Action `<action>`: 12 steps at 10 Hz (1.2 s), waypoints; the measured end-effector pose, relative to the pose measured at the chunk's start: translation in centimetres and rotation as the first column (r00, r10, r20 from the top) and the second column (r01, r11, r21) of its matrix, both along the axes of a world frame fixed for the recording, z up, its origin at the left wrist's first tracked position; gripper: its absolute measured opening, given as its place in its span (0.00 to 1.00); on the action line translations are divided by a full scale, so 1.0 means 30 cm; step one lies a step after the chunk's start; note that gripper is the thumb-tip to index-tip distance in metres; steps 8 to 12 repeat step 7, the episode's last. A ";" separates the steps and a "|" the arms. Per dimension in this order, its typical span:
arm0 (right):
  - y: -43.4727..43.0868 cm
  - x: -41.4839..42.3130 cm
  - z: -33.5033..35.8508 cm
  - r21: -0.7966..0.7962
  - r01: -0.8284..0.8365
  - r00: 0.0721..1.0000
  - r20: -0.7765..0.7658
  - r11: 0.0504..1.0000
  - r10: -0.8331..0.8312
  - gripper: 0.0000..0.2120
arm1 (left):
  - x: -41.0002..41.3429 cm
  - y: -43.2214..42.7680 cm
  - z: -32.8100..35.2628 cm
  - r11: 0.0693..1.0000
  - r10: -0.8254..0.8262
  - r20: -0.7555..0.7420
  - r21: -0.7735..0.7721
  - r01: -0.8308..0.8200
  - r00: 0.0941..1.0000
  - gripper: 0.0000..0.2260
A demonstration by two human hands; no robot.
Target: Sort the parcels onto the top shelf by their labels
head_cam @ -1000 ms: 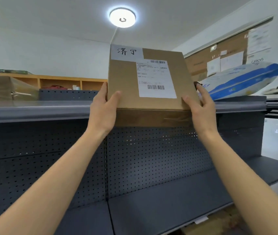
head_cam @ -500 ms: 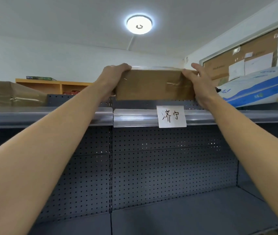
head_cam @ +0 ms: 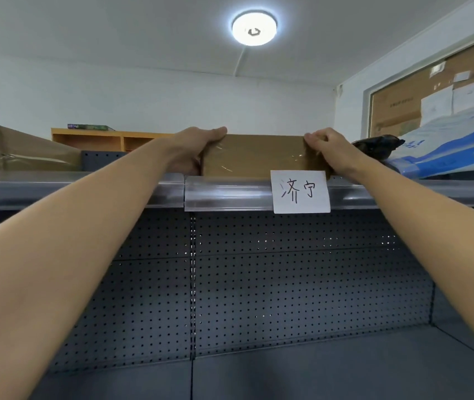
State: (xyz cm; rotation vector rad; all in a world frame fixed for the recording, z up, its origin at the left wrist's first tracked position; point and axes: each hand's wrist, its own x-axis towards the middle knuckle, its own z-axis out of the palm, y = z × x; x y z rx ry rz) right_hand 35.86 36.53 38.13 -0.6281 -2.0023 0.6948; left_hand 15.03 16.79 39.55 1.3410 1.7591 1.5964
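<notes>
A flat brown cardboard parcel (head_cam: 256, 155) lies on the top shelf (head_cam: 230, 192), its taped front face toward me. My left hand (head_cam: 198, 148) grips its left end, fingers curled over the top edge. My right hand (head_cam: 331, 151) grips the right end the same way. Just below the parcel a white handwritten label (head_cam: 300, 192) hangs on the shelf's front rail. The parcel's own label is out of sight.
A large brown box (head_cam: 13, 148) sits on the top shelf at the left. A black packet (head_cam: 374, 142) and a blue-and-white bag (head_cam: 446, 148) lie at the right, close to my right hand. Below are a dark pegboard back (head_cam: 287, 284) and a lower shelf (head_cam: 316, 376).
The parcel went from upright in front of me to lying flat on the top shelf, then slid down onto it. Both hands stayed on its ends; my fingers curled tighter.
</notes>
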 end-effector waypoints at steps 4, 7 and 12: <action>0.027 -0.014 -0.009 0.083 0.053 0.992 0.109 0.995 -0.061 0.17 | -0.025 0.029 -0.010 0.992 0.117 -0.289 -0.002 -0.123 0.950 0.23; -0.035 -0.001 -0.009 0.257 0.264 0.964 -0.041 0.930 -0.263 0.22 | -0.031 0.030 -0.031 0.847 0.530 -0.603 0.349 -0.400 0.596 0.26; -0.035 -0.001 -0.009 0.257 0.264 0.964 -0.041 0.930 -0.263 0.22 | -0.031 0.030 -0.031 0.847 0.530 -0.603 0.349 -0.400 0.596 0.26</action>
